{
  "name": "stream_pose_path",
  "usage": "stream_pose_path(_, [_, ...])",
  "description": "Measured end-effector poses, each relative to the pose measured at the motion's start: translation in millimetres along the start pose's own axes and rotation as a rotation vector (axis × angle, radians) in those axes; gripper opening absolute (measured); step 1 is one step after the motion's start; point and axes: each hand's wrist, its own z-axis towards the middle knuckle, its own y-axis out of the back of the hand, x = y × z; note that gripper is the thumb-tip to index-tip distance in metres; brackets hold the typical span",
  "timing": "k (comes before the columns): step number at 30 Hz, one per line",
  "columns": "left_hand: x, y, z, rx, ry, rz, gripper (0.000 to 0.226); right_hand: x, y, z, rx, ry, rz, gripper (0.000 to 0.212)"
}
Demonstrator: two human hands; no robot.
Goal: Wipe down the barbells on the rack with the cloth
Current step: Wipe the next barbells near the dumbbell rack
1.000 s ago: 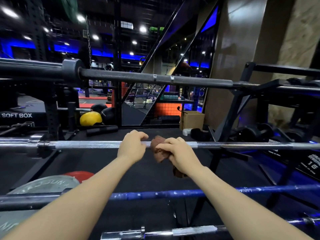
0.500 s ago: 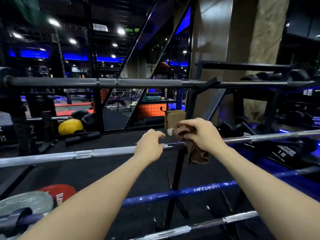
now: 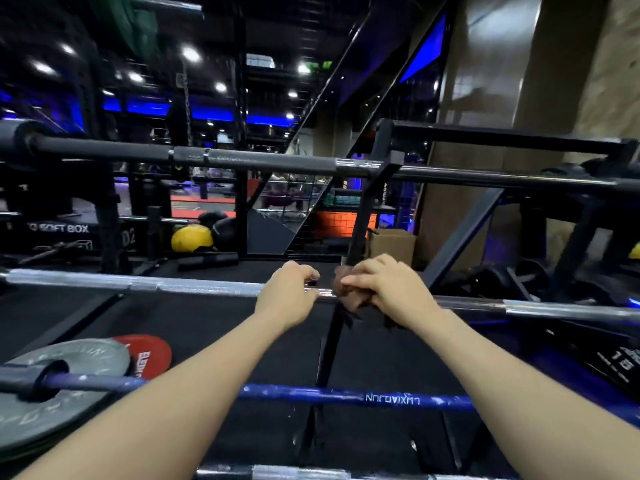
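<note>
Gripping the silver barbell [image 3: 145, 285], left hand [image 3: 287, 292] curls over it; just right, right hand [image 3: 388, 289] clutches brown cloth [image 3: 349, 296] around the bar.

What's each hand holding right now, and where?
The left hand grips the silver barbell mid-shaft. The right hand holds the brown cloth bunched around the same bar, just right of the left hand.

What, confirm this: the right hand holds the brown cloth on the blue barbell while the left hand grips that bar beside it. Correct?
Not quite. In the head view the right hand holds the brown cloth on the silver barbell, not the blue barbell nearer the camera. The left hand grips that bar beside it.
</note>
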Motion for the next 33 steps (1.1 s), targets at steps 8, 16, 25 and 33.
stream_pose_path(8, [-40.0, -17.0, 0.9, -0.01, 0.088, 0.048, 0.029, -41.9, -7.4, -34.1, 0.112, -0.001, 0.054, 0.056])
stream_pose_path(16, [-72.2, -34.8, 1.3, 0.041, 0.127, 0.105, 0.025, -75.6, -7.8, -67.3, 0.104, -0.116, 0.029, 0.059])
stream_pose_path(25, [-66.3, -48.0, 8.1, 0.139, 0.198, 0.156, 0.017, -18.8, -26.6, -11.3, -0.013, -0.148, 0.019, 0.042])
stream_pose_path(33, [-67.6, -57.8, 7.7, 0.231, 0.182, 0.173, 0.05, -77.9, -29.3, -66.8, -0.098, -0.163, -0.089, 0.054])
